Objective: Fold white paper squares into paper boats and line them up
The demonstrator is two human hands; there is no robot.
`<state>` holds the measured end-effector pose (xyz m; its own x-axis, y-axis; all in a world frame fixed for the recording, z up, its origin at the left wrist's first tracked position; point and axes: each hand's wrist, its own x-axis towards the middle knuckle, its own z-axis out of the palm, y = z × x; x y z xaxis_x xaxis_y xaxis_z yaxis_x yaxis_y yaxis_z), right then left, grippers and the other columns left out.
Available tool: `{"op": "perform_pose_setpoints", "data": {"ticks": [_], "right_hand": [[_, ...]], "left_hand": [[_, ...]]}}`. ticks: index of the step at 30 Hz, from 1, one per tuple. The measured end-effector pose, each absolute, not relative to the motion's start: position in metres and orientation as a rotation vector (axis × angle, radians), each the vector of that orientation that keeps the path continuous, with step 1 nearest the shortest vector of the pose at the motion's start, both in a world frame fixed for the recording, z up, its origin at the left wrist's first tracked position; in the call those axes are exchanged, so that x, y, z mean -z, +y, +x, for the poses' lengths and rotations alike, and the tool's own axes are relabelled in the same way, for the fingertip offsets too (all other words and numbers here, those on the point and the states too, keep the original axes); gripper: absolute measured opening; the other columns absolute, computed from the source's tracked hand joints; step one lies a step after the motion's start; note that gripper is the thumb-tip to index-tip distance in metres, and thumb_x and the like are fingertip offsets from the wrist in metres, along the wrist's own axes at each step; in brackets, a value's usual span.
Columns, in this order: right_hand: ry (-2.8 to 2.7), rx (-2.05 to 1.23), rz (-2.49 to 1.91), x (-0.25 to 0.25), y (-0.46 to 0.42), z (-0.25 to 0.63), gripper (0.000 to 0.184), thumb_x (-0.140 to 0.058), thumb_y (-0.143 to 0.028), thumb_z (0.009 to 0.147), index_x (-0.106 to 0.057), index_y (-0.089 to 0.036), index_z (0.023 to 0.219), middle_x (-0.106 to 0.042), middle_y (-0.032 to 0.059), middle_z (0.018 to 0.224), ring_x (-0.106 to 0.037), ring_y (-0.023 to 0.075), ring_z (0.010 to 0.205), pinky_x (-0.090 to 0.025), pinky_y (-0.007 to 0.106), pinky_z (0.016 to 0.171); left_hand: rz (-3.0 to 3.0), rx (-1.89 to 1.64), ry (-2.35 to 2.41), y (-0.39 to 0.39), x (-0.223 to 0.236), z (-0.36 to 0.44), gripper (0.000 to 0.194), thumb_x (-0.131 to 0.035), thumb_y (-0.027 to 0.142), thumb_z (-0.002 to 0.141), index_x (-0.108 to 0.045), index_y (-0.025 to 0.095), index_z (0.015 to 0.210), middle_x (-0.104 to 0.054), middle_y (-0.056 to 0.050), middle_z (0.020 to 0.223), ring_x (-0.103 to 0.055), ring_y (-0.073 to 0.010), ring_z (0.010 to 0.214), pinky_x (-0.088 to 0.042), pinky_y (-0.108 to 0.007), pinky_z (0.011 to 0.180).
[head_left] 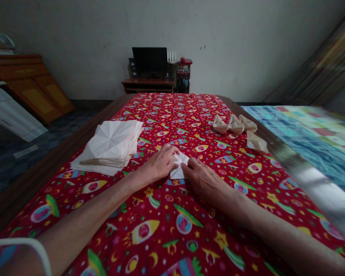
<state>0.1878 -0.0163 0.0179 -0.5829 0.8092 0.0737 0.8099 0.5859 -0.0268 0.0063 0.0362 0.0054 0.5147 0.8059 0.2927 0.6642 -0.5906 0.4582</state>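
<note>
A small folded piece of white paper (178, 173) lies on the red patterned cloth in front of me. My left hand (164, 160) grips its left side, with the thumb on the paper and the fingers bent over its far edge. On the right side, my right hand (199, 174) has its thumb and fingers closed at the paper's edge. Parts of the paper are hidden under both hands. To the left rests a stack of creased white paper sheets (110, 140). Several folded paper shapes (235, 124) stand together at the right, one a little nearer to me.
The red cloth (166, 209) covers a brown wooden table (43, 168). A white cable (23, 241) curves through the lower left corner. A bed with a patterned cover (304, 145) adjoins the right side. Behind the table stand a monitor (150, 59) and a red telephone (185, 61).
</note>
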Motion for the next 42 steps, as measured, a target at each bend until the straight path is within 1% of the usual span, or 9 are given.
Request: {"op": "perform_pose_setpoints", "data": {"ticks": [4, 7, 10, 13, 16, 26, 31, 37, 42], "right_hand": [[-2.764, -0.008, -1.409, -0.021, -0.016, 0.187, 0.023, -0.038, -0.011, 0.091, -0.056, -0.011, 0.105, -0.053, 0.0088, 0.09, -0.043, 0.0124, 0.064, -0.031, 0.025, 0.056], [-2.774, -0.015, -1.422, -0.024, -0.017, 0.187, 0.023, -0.038, -0.009, 0.091, -0.057, -0.011, 0.104, -0.053, 0.0092, 0.091, -0.043, 0.0122, 0.064, -0.031, 0.025, 0.056], [-2.765, 0.002, -1.401, -0.024, -0.017, 0.187, 0.022, -0.038, -0.009, 0.091, -0.057, -0.01, 0.102, -0.053, 0.0087, 0.09, -0.043, 0.0122, 0.063, -0.031, 0.025, 0.056], [-2.762, 0.018, -1.376, -0.022, -0.017, 0.187, 0.023, -0.037, -0.009, 0.091, -0.057, -0.01, 0.103, -0.053, 0.0082, 0.089, -0.042, 0.0119, 0.061, -0.032, 0.025, 0.055], [-2.785, 0.035, -1.362, -0.021, -0.017, 0.188, 0.023, -0.037, -0.007, 0.091, -0.056, -0.009, 0.104, -0.053, 0.0091, 0.09, -0.042, 0.0119, 0.061, -0.032, 0.024, 0.056], [-2.79, 0.095, -1.382, -0.023, -0.018, 0.185, 0.022, -0.038, -0.007, 0.09, -0.056, -0.009, 0.104, -0.053, 0.0084, 0.089, -0.044, 0.013, 0.063, -0.033, 0.025, 0.057], [-2.781, 0.055, -1.404, -0.025, -0.02, 0.185, 0.022, -0.039, -0.007, 0.09, -0.056, -0.01, 0.102, -0.053, 0.0086, 0.09, -0.045, 0.0131, 0.064, -0.034, 0.025, 0.057], [-2.773, 0.062, -1.407, -0.024, -0.019, 0.185, 0.022, -0.038, -0.008, 0.09, -0.056, -0.01, 0.103, -0.054, 0.0091, 0.09, -0.046, 0.0137, 0.065, -0.035, 0.026, 0.058], [-2.777, 0.093, -1.399, -0.022, -0.019, 0.186, 0.022, -0.039, -0.008, 0.089, -0.056, -0.01, 0.103, -0.054, 0.0096, 0.091, -0.047, 0.0144, 0.068, -0.036, 0.026, 0.059]], "left_hand": [[2.414, -0.759, 1.104, 0.029, -0.001, -0.008, 0.022, -0.061, 0.015, 0.078, -0.048, 0.017, 0.096, -0.05, 0.0, 0.088, -0.056, -0.0129, 0.073, -0.05, -0.027, 0.071], [2.439, -0.8, 1.009, 0.021, -0.001, -0.019, 0.01, -0.051, 0.016, 0.086, -0.051, 0.017, 0.096, -0.054, -0.003, 0.092, -0.058, -0.0147, 0.083, -0.051, -0.028, 0.076], [2.609, -0.761, 0.898, 0.012, -0.003, -0.031, 0.03, -0.035, 0.009, 0.091, -0.052, 0.017, 0.115, -0.057, -0.008, 0.113, -0.052, -0.0178, 0.109, -0.045, -0.034, 0.096], [2.757, -0.607, 0.862, 0.002, -0.002, -0.041, 0.053, -0.034, 0.001, 0.086, -0.041, 0.02, 0.135, -0.05, -0.008, 0.132, -0.041, -0.0194, 0.125, -0.037, -0.038, 0.106], [2.819, -0.487, 0.895, -0.004, 0.001, -0.047, 0.066, -0.035, -0.003, 0.079, -0.034, 0.022, 0.14, -0.044, -0.005, 0.14, -0.034, -0.0204, 0.132, -0.035, -0.041, 0.109], [2.904, -0.418, 0.921, -0.007, 0.001, -0.044, 0.059, -0.035, -0.004, 0.079, -0.05, 0.02, 0.13, -0.046, -0.003, 0.14, -0.033, -0.0215, 0.133, -0.035, -0.046, 0.109], [2.945, -0.377, 0.896, -0.011, -0.003, -0.045, 0.05, -0.036, 0.002, 0.085, -0.053, 0.021, 0.128, -0.046, -0.003, 0.14, -0.033, -0.0213, 0.133, -0.036, -0.044, 0.109], [2.893, -0.43, 0.841, -0.014, 0.005, -0.052, 0.049, -0.04, 0.005, 0.086, -0.051, 0.025, 0.129, -0.046, -0.003, 0.14, -0.034, -0.0224, 0.133, -0.03, -0.05, 0.111], [2.71, -0.673, 0.844, -0.012, -0.002, -0.049, 0.055, -0.033, 0.001, 0.084, -0.049, 0.023, 0.132, -0.05, -0.005, 0.136, -0.042, -0.0181, 0.129, -0.037, -0.041, 0.108]]}}
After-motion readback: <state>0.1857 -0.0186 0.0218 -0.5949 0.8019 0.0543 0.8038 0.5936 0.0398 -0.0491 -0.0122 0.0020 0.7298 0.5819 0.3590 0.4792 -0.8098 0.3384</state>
